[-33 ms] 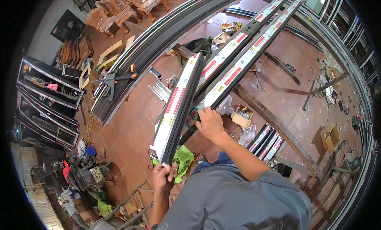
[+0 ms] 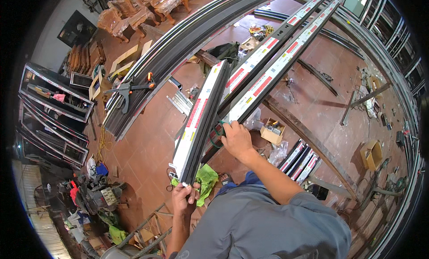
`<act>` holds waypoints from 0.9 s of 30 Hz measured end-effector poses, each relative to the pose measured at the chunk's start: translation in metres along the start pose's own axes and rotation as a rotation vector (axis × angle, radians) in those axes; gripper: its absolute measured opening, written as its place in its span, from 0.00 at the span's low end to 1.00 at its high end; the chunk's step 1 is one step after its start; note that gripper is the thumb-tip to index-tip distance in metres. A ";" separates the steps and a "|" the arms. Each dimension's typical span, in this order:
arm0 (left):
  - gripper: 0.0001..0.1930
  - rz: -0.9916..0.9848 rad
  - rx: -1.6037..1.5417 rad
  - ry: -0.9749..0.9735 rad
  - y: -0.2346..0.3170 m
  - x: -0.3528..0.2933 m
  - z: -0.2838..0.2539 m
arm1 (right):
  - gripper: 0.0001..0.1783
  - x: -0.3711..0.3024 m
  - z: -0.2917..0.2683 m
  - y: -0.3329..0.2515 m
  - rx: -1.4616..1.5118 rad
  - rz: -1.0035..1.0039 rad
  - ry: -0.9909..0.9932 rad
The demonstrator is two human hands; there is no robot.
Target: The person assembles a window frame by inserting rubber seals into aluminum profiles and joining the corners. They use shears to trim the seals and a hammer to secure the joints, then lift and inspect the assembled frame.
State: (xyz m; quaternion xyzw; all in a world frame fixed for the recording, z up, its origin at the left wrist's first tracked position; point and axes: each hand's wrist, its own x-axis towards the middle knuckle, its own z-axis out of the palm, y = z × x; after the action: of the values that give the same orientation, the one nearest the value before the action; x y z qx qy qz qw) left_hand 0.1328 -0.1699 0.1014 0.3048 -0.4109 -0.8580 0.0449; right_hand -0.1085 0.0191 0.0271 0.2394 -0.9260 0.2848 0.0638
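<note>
A short dark aluminium profile with white-and-red protective film slants across the middle. Its near end meets my left hand, whose fingers are closed at it beside a small white piece. My right hand is closed at the near end of a long filmed profile, with a thin green cord looping from its fingers toward the short profile. The fingertips of this hand are partly hidden. Another long profile lies alongside, its near end behind the short one.
A bar clamp sits on a stack of dark profiles at left. Below on the tiled floor are a small cardboard box, an open carton and a bright green cloth. A steel beam runs diagonally at right.
</note>
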 end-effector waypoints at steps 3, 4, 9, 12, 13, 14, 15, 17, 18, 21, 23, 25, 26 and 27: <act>0.14 -0.009 0.011 -0.031 0.006 0.004 -0.003 | 0.31 -0.006 -0.003 -0.012 -0.133 0.067 -0.128; 0.13 -0.007 0.036 -0.049 0.006 0.004 -0.006 | 0.31 -0.008 -0.003 -0.014 -0.120 0.102 -0.194; 0.08 -0.076 0.111 -0.080 -0.013 0.021 -0.024 | 0.30 -0.024 -0.028 -0.011 -0.074 0.251 -0.313; 0.08 -0.130 0.221 -0.119 -0.026 0.025 -0.035 | 0.28 -0.058 -0.040 -0.003 -0.076 0.379 -0.319; 0.07 -0.144 0.238 -0.133 -0.033 0.029 -0.040 | 0.26 -0.076 -0.041 0.006 -0.073 0.383 -0.262; 0.07 -0.157 0.253 -0.142 -0.039 0.033 -0.045 | 0.25 -0.096 -0.036 0.019 -0.068 0.381 -0.208; 0.07 -0.147 0.311 -0.152 -0.041 0.038 -0.048 | 0.24 -0.115 -0.029 0.028 -0.063 0.378 -0.157; 0.06 -0.136 0.416 -0.176 -0.050 0.048 -0.055 | 0.23 -0.154 -0.019 0.043 0.280 0.569 -0.129; 0.05 -0.095 0.370 -0.213 -0.057 0.056 -0.058 | 0.22 -0.158 -0.027 0.037 0.451 0.658 -0.120; 0.07 -0.089 0.502 -0.257 -0.065 0.079 -0.053 | 0.25 -0.187 -0.042 0.030 0.557 0.603 -0.070; 0.07 -0.099 0.432 -0.276 -0.070 0.085 -0.038 | 0.26 -0.183 -0.059 0.002 0.732 0.636 -0.089; 0.07 -0.111 0.387 -0.372 -0.070 0.092 -0.030 | 0.23 -0.182 -0.061 -0.017 0.828 0.655 -0.067; 0.07 -0.106 0.353 -0.347 -0.072 0.090 -0.026 | 0.22 -0.184 -0.059 -0.022 0.800 0.643 -0.063; 0.07 -0.102 0.320 -0.321 -0.073 0.086 -0.020 | 0.22 -0.185 -0.057 -0.033 0.879 0.697 -0.041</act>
State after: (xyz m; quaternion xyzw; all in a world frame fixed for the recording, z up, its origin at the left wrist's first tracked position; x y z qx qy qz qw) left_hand 0.0871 -0.1633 -0.0035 0.1882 -0.5278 -0.8205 -0.1132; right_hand 0.0687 0.1028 0.0440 -0.0710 -0.7456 0.6435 -0.1577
